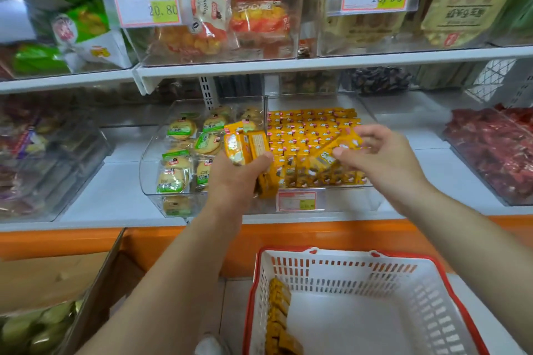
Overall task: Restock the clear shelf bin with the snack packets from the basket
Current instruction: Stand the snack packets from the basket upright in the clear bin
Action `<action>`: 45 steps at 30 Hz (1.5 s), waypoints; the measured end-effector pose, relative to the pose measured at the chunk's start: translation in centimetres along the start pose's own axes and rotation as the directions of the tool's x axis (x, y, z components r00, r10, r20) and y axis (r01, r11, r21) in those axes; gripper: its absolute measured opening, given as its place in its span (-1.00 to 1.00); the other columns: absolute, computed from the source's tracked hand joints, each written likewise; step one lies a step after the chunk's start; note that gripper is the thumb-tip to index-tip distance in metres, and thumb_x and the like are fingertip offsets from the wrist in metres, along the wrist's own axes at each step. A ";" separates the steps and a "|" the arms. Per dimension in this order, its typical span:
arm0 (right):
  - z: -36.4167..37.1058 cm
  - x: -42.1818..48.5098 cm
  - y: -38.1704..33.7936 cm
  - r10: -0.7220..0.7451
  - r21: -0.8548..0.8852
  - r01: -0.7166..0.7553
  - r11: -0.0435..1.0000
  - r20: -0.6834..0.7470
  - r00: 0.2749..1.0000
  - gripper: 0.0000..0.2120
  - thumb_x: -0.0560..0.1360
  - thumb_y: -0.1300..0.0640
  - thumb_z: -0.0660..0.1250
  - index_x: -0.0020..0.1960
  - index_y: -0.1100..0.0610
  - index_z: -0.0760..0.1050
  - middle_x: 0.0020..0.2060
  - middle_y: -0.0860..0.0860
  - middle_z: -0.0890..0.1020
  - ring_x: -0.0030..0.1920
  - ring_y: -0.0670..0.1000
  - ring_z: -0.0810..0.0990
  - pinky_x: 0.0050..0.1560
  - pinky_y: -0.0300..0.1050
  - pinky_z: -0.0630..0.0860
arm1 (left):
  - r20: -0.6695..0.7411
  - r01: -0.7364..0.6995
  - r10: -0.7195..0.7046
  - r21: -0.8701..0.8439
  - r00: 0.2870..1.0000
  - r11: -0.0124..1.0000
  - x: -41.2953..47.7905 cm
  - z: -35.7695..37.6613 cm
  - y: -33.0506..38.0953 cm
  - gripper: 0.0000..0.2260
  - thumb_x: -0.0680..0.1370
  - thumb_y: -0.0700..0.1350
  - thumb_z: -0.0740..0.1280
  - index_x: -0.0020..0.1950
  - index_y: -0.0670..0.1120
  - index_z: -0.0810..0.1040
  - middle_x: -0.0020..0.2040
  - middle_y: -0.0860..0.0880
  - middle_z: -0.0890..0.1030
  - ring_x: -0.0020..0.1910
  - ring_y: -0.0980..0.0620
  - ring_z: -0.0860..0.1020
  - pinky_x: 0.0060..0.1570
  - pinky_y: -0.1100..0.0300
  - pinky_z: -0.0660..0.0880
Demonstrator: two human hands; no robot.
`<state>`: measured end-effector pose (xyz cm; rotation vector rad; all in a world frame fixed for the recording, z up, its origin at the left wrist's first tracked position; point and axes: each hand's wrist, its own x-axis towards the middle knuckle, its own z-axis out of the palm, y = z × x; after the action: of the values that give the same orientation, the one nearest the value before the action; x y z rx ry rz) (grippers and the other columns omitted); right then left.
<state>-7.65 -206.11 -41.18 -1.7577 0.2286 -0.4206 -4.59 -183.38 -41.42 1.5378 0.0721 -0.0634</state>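
Clearly left hand [236, 179] grips stacked snack packets [245, 144]; blurred right hand [383, 158] pinches one packet [344, 143] over bin [354, 200].

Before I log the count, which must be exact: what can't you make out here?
Head view:
- Packets in the basket: bottom edge cuts them off.
- Bin price tag: too small, blurred.
- Left hand's stack: fingers hide its count.
- Right hand: blur hides its grip.

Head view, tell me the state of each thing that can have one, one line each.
Left hand: grips a stack of yellow packets at the bin's front left.
Right hand: pinches one tilted packet over the bin.
Clear shelf bin: open-topped, nearly full of yellow packets.
Basket: mostly empty, leftover packets along its left wall.
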 end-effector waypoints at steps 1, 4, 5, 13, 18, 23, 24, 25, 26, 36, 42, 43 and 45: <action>0.4 1.0 -0.1 -0.058 -0.106 0.059 0.993 0.010 0.998 -0.67 0.35 0.12 0.60 0.00 -0.08 0.53 -0.11 -0.06 0.64 -0.34 -0.15 0.62 -0.28 -0.31 0.54 | -0.022 -0.013 0.013 0.006 1.000 1.000 0.2 -0.7 0.0 -0.85 0.52 -0.11 0.52 0.04 -0.04 0.61 -0.11 -0.07 0.75 -0.13 -0.05 0.75 -0.23 0.09 0.68; 2.3 3.8 0.0 -0.141 -0.353 0.185 0.917 0.145 0.979 -0.67 0.34 0.08 0.61 0.00 -0.07 0.53 -0.16 -0.12 0.63 -0.30 -0.22 0.59 -0.22 -0.35 0.51 | -0.055 -0.012 0.015 0.056 0.998 0.998 0.5 -2.0 -0.1 -0.75 0.50 -0.06 0.54 0.11 -0.07 0.59 -0.06 -0.09 0.74 -0.10 -0.06 0.74 -0.15 0.01 0.70; 3.1 4.7 0.2 -0.135 -0.425 0.215 0.880 0.210 0.968 -0.66 0.35 0.09 0.61 0.03 -0.06 0.54 -0.14 -0.09 0.63 -0.26 -0.17 0.60 -0.17 -0.28 0.52 | -0.053 -0.005 0.009 0.076 0.999 0.997 0.6 -2.3 -0.1 -0.70 0.49 -0.04 0.55 0.15 -0.08 0.59 -0.04 -0.09 0.74 -0.08 -0.06 0.74 -0.10 -0.02 0.70; 8.3 7.5 3.9 -0.057 -0.687 0.289 0.667 0.340 0.939 -0.73 0.35 0.10 0.61 0.00 0.05 0.62 -0.10 0.02 0.64 -0.11 0.02 0.55 -0.13 -0.15 0.41 | -0.038 -0.004 0.009 0.121 0.999 0.993 0.8 -3.8 -0.4 -0.74 0.52 -0.05 0.50 0.16 -0.07 0.59 -0.02 -0.05 0.73 -0.07 0.00 0.73 -0.01 -0.05 0.69; 8.9 7.2 5.4 -0.028 -0.691 0.234 0.684 0.296 0.955 -0.67 0.39 0.11 0.59 0.11 0.11 0.62 -0.17 -0.01 0.62 -0.16 0.00 0.56 -0.23 -0.19 0.40 | -0.020 0.006 -0.003 0.129 1.000 0.992 1.0 -3.6 -0.6 -0.72 0.50 -0.04 0.53 0.16 -0.04 0.58 -0.01 -0.04 0.73 -0.05 -0.02 0.73 0.00 -0.03 0.68; 7.0 6.0 3.4 -0.049 -0.696 0.231 0.680 0.271 0.961 -0.63 0.42 0.02 0.56 0.16 0.07 0.56 -0.12 -0.04 0.62 -0.13 -0.02 0.61 -0.19 -0.17 0.55 | 0.063 0.155 -0.154 -0.011 0.986 0.988 1.1 -2.8 -0.6 -0.82 0.53 -0.13 0.50 0.10 -0.06 0.63 -0.04 -0.10 0.74 -0.11 -0.07 0.73 -0.11 -0.02 0.68; 6.1 5.3 2.8 -0.104 -0.680 0.255 0.687 0.255 0.961 -0.69 0.43 0.01 0.54 0.12 0.03 0.57 -0.14 -0.07 0.61 -0.17 -0.06 0.60 -0.24 -0.26 0.49 | 0.085 0.196 -0.191 -0.048 0.978 0.980 1.0 -2.6 -0.5 -0.84 0.54 -0.16 0.48 0.10 -0.07 0.62 -0.07 -0.10 0.74 -0.17 -0.05 0.73 -0.22 0.05 0.66; 5.2 4.4 2.2 -0.152 -0.633 0.276 0.723 0.244 0.958 -0.76 0.44 0.02 0.52 0.06 -0.01 0.57 -0.18 -0.09 0.62 -0.21 -0.10 0.60 -0.28 -0.34 0.45 | 0.110 0.231 -0.222 -0.073 0.969 0.970 0.9 -2.2 -0.5 -0.84 0.55 -0.18 0.46 0.12 -0.09 0.60 -0.08 -0.11 0.73 -0.18 -0.05 0.72 -0.30 0.11 0.63; 4.2 3.2 1.7 -0.168 -0.542 0.277 0.794 0.243 0.955 -0.84 0.45 0.04 0.50 0.00 -0.04 0.57 -0.21 -0.10 0.63 -0.24 -0.12 0.60 -0.27 -0.39 0.44 | 0.139 0.258 -0.244 -0.089 0.960 0.962 0.7 -1.7 -0.4 -0.83 0.56 -0.19 0.44 0.14 -0.12 0.59 -0.06 -0.12 0.72 -0.16 -0.07 0.71 -0.32 0.12 0.61; 1.3 -6.1 0.1 -0.075 -0.213 0.130 0.968 0.250 0.965 -0.45 0.23 -0.12 0.61 0.10 -0.28 0.41 -0.05 -0.21 0.57 -0.23 -0.13 0.66 -0.29 -0.26 0.56 | 0.367 0.251 -0.186 -0.138 0.912 0.958 -2.3 4.5 -1.0 -0.80 0.60 -0.20 0.39 0.21 -0.19 0.61 0.01 -0.19 0.74 -0.07 -0.17 0.71 -0.03 -0.05 0.67; -0.7 -4.8 0.8 0.185 0.336 -0.254 0.907 0.224 0.957 -0.79 0.60 0.29 0.24 0.09 0.13 0.62 -0.29 0.13 0.67 -0.37 0.10 0.63 -0.42 -0.12 0.54 | 0.202 0.222 -0.185 -0.180 0.962 0.958 -1.6 5.2 -0.5 -0.94 0.61 -0.18 0.40 0.06 -0.14 0.58 -0.09 -0.14 0.68 -0.21 -0.04 0.70 -0.30 0.14 0.63; -1.1 -4.7 0.9 0.208 0.327 -0.280 0.903 0.238 0.949 -0.80 0.62 0.26 0.21 0.09 0.16 0.61 -0.28 0.18 0.66 -0.40 0.10 0.61 -0.44 -0.11 0.50 | 0.213 0.200 -0.167 -0.144 0.963 0.969 -1.6 5.2 -0.5 -0.89 0.61 -0.17 0.40 0.12 -0.14 0.57 -0.02 -0.16 0.68 -0.18 -0.03 0.71 -0.29 0.15 0.62; -1.6 -4.4 1.1 0.245 0.263 -0.318 0.911 0.275 0.930 -0.78 0.65 0.14 0.20 0.08 0.23 0.57 -0.27 0.24 0.65 -0.45 0.08 0.56 -0.45 -0.13 0.45 | 0.253 0.180 -0.154 -0.081 0.955 0.980 -1.7 5.3 -0.7 -0.74 0.60 -0.13 0.41 0.27 -0.16 0.52 0.11 -0.20 0.68 -0.10 -0.05 0.72 -0.24 0.16 0.62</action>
<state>-12.29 -206.15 -42.62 -1.4267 0.2315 -0.0275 -6.28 -188.73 -41.76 1.4071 0.0084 -0.3790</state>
